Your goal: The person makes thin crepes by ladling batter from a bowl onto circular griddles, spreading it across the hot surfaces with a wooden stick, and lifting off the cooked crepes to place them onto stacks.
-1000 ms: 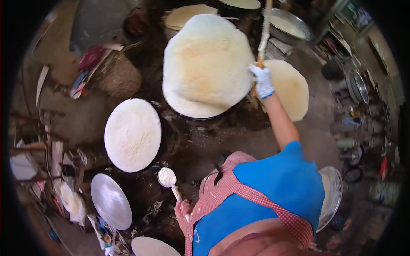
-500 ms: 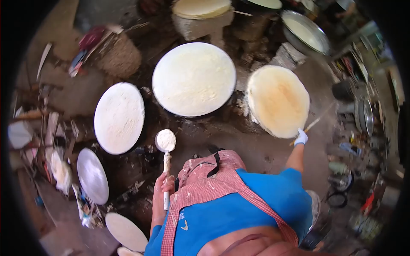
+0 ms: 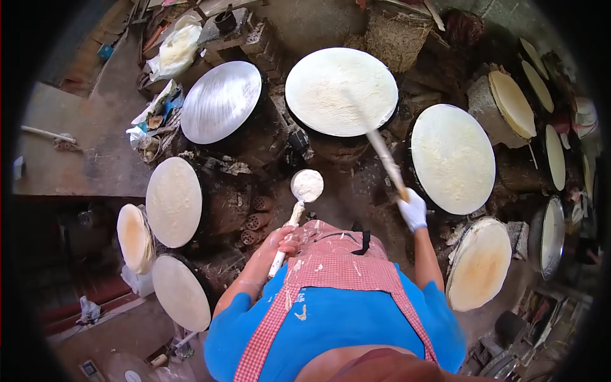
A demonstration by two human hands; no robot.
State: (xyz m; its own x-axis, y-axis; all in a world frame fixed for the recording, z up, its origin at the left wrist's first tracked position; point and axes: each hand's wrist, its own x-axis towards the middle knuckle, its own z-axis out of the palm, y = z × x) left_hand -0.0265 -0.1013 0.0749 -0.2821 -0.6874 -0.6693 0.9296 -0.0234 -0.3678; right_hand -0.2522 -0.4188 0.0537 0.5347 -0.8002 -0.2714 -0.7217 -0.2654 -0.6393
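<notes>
My left hand (image 3: 278,245), bare, is wrapped round the handle of a ladle (image 3: 307,186) coated in white batter, its round cup full of a thick white mass. In my right hand (image 3: 414,210), which wears a white glove, is a long wooden spatula (image 3: 384,156). Its far end is smeared by motion and reaches over the round griddle ahead, which is covered by a pale sheet of batter (image 3: 331,83); whether it touches cannot be told. To the right of that lies another batter-covered griddle (image 3: 452,159). A bare, shiny griddle (image 3: 223,102) stands to the left.
More round griddles (image 3: 174,202) curve round on the left. Stacks of browned flat pancakes stand at right (image 3: 480,264), far right (image 3: 513,104) and far left (image 3: 135,239). A metal basin (image 3: 551,239) is at the right edge. Bricks and scraps lie between the griddles.
The view has turned left, so the griddles appear further right. My right hand has left the browned pancake stack and swung the spatula forward over a griddle. My left hand still holds the ladle.
</notes>
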